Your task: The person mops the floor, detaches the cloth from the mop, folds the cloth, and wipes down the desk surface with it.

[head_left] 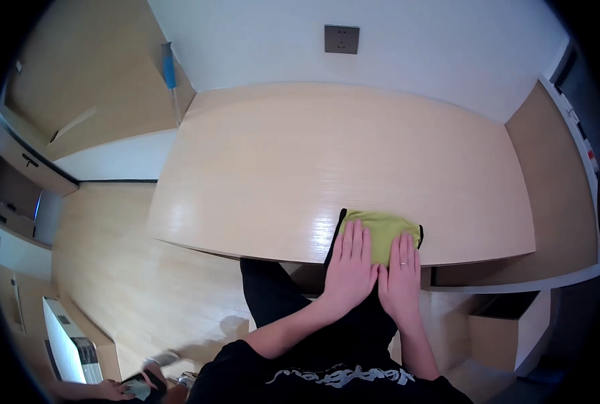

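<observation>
A yellow-green cloth (383,231) with black edging lies on the light wooden desk (273,155), at its front edge. My left hand (351,269) presses flat on the cloth's left part, with the fingers stretched out and pointing away from me. On the right part of the cloth rests my right hand (400,276), also flat, with a ring on one finger. The two thumbs nearly meet at the near edge. What lies under my palms is hidden.
A socket plate (342,40) is on the wall behind the desk. Wooden panels bound the desk's right side. An open-topped box or drawer (509,323) stands below right. At the lower left, another person's hand (108,390) is near a pale green item.
</observation>
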Tool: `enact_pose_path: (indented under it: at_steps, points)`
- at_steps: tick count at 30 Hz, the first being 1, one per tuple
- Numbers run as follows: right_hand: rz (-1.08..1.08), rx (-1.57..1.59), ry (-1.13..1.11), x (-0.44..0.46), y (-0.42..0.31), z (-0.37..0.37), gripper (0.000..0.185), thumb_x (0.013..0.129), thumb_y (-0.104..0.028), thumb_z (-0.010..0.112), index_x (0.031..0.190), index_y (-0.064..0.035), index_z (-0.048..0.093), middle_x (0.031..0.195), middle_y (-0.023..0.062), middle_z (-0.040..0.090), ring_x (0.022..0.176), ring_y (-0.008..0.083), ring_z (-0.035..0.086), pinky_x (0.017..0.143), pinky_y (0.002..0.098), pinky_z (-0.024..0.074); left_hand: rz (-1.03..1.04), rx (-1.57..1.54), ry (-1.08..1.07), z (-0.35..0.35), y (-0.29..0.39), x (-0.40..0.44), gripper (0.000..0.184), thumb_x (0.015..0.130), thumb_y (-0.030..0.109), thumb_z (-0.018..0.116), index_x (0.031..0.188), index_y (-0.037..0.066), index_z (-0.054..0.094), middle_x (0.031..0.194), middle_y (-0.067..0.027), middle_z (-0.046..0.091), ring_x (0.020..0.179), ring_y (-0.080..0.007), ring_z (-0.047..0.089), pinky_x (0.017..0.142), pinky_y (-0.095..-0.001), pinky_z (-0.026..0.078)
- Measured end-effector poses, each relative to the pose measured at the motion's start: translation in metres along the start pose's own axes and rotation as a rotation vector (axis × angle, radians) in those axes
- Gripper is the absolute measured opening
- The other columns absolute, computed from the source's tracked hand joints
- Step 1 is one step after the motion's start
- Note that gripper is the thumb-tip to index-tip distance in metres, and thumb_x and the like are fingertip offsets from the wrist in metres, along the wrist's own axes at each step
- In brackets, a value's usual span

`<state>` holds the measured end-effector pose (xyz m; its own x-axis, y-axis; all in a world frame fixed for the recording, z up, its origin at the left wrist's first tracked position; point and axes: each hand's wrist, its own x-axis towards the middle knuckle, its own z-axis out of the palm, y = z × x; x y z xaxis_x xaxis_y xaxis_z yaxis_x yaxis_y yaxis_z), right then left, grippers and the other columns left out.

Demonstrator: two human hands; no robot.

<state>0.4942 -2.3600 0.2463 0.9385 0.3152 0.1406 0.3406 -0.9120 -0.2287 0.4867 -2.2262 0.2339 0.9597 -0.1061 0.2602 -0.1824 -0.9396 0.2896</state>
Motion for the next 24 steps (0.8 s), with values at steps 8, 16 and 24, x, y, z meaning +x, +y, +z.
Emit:
enact_pose_path:
  at_steps: [8, 16, 24]
  points:
    - [-0.005, 0.030, 0.045, 0.065, 0.021, 0.018, 0.055, 0.093, -0.023, 0.046, 0.135, 0.0106, 0.035, 0.145, 0.0271, 0.031, 0.137, 0.0361, 0.028, 0.112, 0.0452, 0.0230, 0.169, -0.014, 0.005, 0.019, -0.036, 0.064, 0.068, 0.089, 0.035, 0.052, 0.134, -0.012, 0.035, 0.143, -0.0297, 0.031, 0.137, -0.0383, 0.026, 0.113, -0.0444, 0.020]
    - [-0.113, 0.019, 0.189, 0.207, 0.072, 0.048, 0.052, 0.094, -0.028, 0.042, 0.136, 0.0034, 0.039, 0.144, 0.0185, 0.037, 0.136, 0.0290, 0.032, 0.111, 0.0418, 0.0249, 0.039, 0.045, 0.139, 0.067, -0.068, 0.186, 0.069, 0.091, 0.040, 0.044, 0.136, -0.011, 0.035, 0.145, -0.0282, 0.030, 0.138, -0.0376, 0.023, 0.113, -0.0450, 0.017]
    - [-0.132, -0.132, 0.206, 0.290, 0.094, 0.062, 0.055, 0.093, -0.032, 0.037, 0.137, 0.0013, 0.039, 0.145, 0.0162, 0.037, 0.136, 0.0268, 0.032, 0.111, 0.0410, 0.0254, 0.031, 0.105, 0.207, 0.090, -0.090, 0.266, 0.066, 0.090, 0.038, 0.044, 0.136, -0.008, 0.037, 0.144, -0.0268, 0.033, 0.137, -0.0366, 0.028, 0.112, -0.0442, 0.021]
